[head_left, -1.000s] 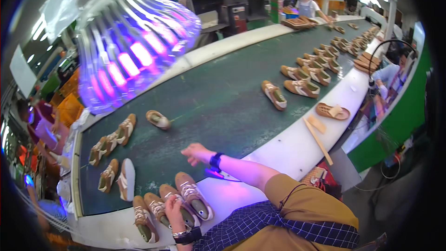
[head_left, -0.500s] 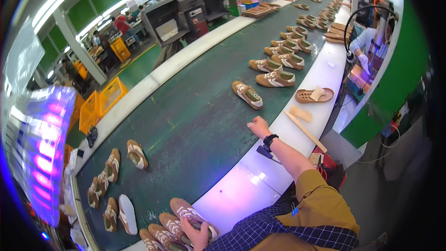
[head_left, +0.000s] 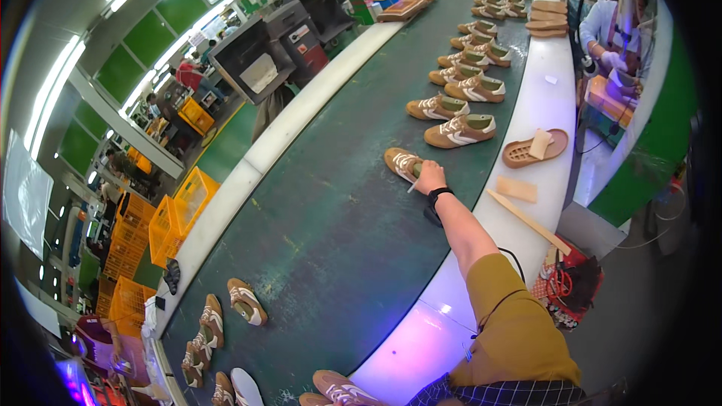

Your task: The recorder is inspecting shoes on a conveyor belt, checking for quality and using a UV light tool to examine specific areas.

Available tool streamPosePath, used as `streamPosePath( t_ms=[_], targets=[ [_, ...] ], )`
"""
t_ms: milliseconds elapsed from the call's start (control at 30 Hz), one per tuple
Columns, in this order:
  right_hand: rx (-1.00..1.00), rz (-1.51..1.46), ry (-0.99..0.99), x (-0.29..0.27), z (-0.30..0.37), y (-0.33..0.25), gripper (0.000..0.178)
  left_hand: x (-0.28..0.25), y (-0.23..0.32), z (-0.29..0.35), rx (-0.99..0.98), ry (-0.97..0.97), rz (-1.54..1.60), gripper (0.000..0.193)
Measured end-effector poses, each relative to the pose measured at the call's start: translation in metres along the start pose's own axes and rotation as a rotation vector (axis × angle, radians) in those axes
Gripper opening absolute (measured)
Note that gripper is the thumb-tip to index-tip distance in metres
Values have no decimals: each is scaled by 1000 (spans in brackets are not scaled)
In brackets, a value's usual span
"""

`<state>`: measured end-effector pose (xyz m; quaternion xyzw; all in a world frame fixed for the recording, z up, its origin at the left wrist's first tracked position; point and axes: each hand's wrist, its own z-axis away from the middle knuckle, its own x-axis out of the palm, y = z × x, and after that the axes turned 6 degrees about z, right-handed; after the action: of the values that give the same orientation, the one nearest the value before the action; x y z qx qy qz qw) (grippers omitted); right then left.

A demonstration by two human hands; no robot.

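My right hand (head_left: 429,178) is closed on the heel end of a tan sneaker (head_left: 401,161) with white laces. This shoe rests on the green conveyor belt (head_left: 323,203), its toe pointing to the far left. A black band circles my right wrist. Just beyond it stands another tan sneaker (head_left: 460,132) with white side stripes, at the near end of a row of several alike. My left hand is out of the picture. At the lower edge a sneaker (head_left: 342,389) is partly cut off.
More sneakers (head_left: 247,302) stand at the belt's near left; one white sole (head_left: 246,388) faces up. On the right ledge lie a tan outsole (head_left: 535,149), a wooden stick (head_left: 526,219) and a tan pad (head_left: 517,189). A co-worker (head_left: 609,37) sits beyond it; yellow crates (head_left: 180,218) stand left.
My right hand has reached forward from beside the belt's edge and taken hold of the lone sneaker's heel. My left hand, earlier on a sneaker below, has left the view. The view has shifted.
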<state>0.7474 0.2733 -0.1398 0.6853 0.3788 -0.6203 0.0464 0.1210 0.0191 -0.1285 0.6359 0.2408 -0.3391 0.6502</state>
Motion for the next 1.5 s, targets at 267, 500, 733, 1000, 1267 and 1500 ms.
streamPosePath(
  t_ms=[267,500,733,1000,1267,1500],
  targets=[
    [58,-122,-194,-17,-10,-18,51,11,5,-13,-56,68,25,83],
    [80,-80,-147,-26,-3,-15,42,25,13,-10,-15,183,173,81],
    [153,-564,-607,-71,93,-32,50,31,5,0,8,367,187,79],
    [-55,-658,-1011,-135,266,-44,39,29,17,-11,-7,296,352,83],
    [-652,-258,-909,-156,395,-47,60,32,46,-7,186,28,294,85],
    [-590,-302,-843,-108,347,-52,44,-3,23,-50,-201,-210,848,71]
  ],
)
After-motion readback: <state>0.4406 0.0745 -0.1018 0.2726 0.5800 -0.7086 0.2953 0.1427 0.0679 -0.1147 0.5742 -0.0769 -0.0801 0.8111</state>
